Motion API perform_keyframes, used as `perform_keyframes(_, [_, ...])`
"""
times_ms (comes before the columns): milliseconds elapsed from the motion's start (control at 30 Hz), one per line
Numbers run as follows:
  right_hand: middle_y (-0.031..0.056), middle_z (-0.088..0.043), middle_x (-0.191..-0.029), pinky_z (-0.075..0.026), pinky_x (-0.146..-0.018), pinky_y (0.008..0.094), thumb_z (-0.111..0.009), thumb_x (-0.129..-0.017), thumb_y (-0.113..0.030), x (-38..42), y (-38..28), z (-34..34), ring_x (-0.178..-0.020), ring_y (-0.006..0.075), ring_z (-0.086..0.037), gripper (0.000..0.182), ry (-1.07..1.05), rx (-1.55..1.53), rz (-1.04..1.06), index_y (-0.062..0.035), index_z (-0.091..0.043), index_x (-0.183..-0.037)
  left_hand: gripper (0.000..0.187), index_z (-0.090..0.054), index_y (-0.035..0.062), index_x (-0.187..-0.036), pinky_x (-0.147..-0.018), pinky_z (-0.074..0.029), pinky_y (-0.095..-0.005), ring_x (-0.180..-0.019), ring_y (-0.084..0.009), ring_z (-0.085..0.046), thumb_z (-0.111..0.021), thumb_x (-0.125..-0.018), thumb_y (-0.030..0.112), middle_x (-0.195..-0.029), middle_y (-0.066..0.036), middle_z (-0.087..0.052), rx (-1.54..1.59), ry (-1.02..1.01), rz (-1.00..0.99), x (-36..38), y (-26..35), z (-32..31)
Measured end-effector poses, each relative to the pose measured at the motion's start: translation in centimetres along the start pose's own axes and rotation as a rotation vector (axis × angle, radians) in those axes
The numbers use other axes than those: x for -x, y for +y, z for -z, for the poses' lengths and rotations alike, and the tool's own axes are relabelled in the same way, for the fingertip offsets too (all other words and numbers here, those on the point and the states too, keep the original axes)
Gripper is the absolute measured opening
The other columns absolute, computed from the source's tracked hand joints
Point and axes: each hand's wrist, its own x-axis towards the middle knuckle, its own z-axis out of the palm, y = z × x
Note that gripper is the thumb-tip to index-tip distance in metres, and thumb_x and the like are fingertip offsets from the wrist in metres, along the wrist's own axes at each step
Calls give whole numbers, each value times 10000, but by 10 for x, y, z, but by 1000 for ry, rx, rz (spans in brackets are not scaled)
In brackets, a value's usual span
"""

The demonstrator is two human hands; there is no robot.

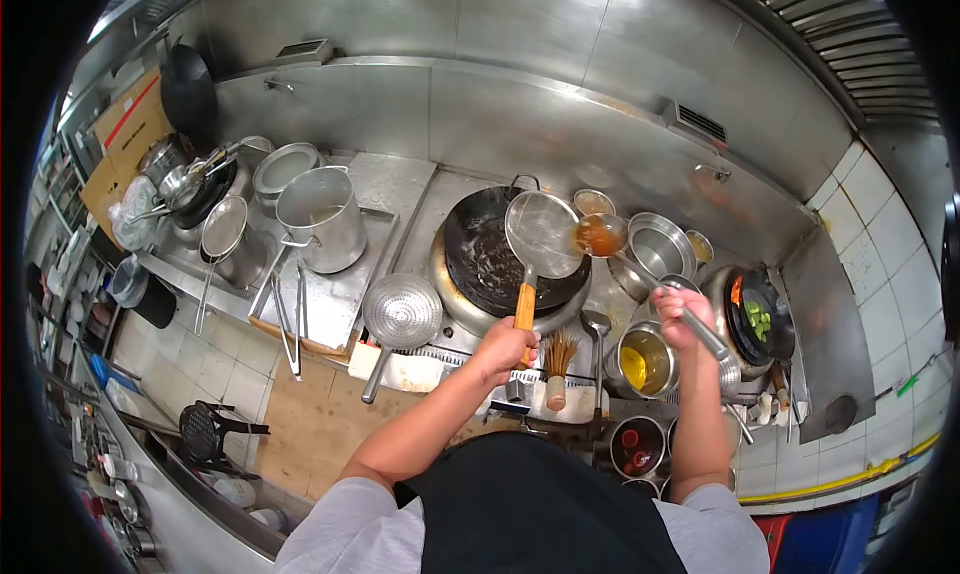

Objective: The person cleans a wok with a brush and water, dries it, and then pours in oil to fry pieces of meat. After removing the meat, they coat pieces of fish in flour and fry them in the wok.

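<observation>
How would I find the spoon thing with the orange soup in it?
Find the big black wok in the middle of the steel stove. Just right of it, the right hand holds a long ladle over the strainer. Only its bowl holds orange-brown liquid.

The left hand (503,349) covers the lower end of the strainer's wooden handle (524,309). The right hand (682,314) wraps the ladle handle (705,334), hiding that stretch of it. Contents of the ladle bowl (601,236), above and left of the right hand, show only as orange-brown liquid. The red-filled containers (637,446) below the right hand are partly cut off by the person's forearm and black apron (545,509). Their contents are too small to identify.
</observation>
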Motion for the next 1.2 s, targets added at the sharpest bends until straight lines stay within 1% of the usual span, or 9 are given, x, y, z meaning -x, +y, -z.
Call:
perform_keyframes(133, [166,-650,-962,-456,-467,242,-580,-912,20,-29,48,-1,-574,115,-531,425,58,561,165,-51,-511,-1325,220,-529,23,-1132,-504,-501,-294,-626,-129,-564,-623,-934,8,-859,-70,-592,-102,19,-29,2,7,8])
perform_keyframes(333, [54,-652,-854,-428,-452,262,-605,-870,123,-56,114,47,-558,98,-550,780,332,1201,563,-85,-372,-1585,290,-541,37,-1197,-510,-496,-313,-593,-133,-554,-627,-922,6,-842,-53,-595,-35,87,-137,5,21,44])
perform_keyframes(433, [186,-707,-1191,-550,-881,335,-669,-852,50,-79,151,122,-1016,254,-707,740,453,1819,1078,3,-419,-1547,389,-523,14,-1286,-469,-484,-315,-559,-137,-568,-627,-911,-1,-812,-59,-591,-121,198,-251,11,40,63])
perform_keyframes(500, [250,-644,-1354,-465,-1068,380,-678,-833,33,-69,177,128,-1245,324,-635,724,666,1721,773,40,-445,-1519,324,-540,3,-1199,-574,-548,-401,-684,-215,-658,-631,-889,13,-866,-134,-633,-202,302,-279,14,58,79])
perform_keyframes(567, [272,-650,-1313,-473,-1063,423,-681,-841,-11,-86,176,217,-1196,379,-652,715,633,1790,877,21,-455,-1518,643,-416,-46,-1452,-881,-547,-467,-960,-447,-682,-628,-852,48,-1051,-295,-676,-459,476,-561,-40,37,122])
perform_keyframes(733, [305,-577,-1320,-445,-1076,483,-731,-840,-132,-59,217,210,-1244,454,-563,807,930,2040,264,-21,-389,-1563,790,-266,-55,-1576,-909,-540,-514,-1024,-481,-668,-599,-865,35,-1135,-345,-648,-836,701,-452,-45,62,176])
perform_keyframes(833, [291,-525,-1357,-428,-1086,493,-758,-833,-154,-45,245,168,-1284,449,-513,821,1152,2131,271,-24,-388,-1554,814,-220,-35,-1597,-912,-549,-514,-1034,-479,-675,-592,-878,43,-1172,-366,-633,-1010,785,-403,-69,42,215])
perform_keyframes(967, [243,-539,-1327,-459,-1029,475,-756,-853,-124,-45,250,165,-1218,373,-558,757,726,2014,810,-6,-420,-1521,799,-219,-100,-1561,-906,-562,-513,-1044,-468,-683,-596,-875,61,-1178,-365,-636,-1063,684,-163,-106,20,264])
perform_keyframes(1200, [112,-683,-1162,-508,-861,337,-678,-969,-132,-84,319,33,-950,183,-637,578,13,1444,478,4,-464,-1488,711,-329,-129,-1441,-864,-557,-531,-969,-493,-690,-620,-819,57,-1010,-361,-684,-750,666,-488,-76,45,219])
